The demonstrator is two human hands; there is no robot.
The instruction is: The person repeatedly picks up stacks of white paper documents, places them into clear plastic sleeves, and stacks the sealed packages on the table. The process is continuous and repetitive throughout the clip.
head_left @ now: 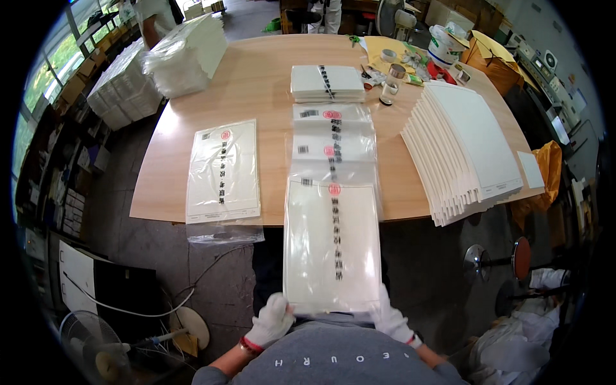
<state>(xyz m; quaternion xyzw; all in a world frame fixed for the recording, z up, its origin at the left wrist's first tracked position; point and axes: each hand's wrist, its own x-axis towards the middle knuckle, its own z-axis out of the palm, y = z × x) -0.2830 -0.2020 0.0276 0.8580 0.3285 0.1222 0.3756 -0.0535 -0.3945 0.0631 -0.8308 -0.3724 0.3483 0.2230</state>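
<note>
Wooden table (256, 96) with stacked white sheets (468, 147), left hand (273, 321) and right hand (391, 319) in white gloves, each grip closed on bagged sheet (332, 247), lower corners

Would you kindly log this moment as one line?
left hand: grips clear plastic sleeve with white sheet | right hand: same | wooden table: sheet stacks

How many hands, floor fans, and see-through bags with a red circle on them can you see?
Gloved hands: 2, the left hand and the right hand, both holding the nearest bag.
Clear bags with a red circle: 4.
Floor fans: 1.
Total: 7.
</note>
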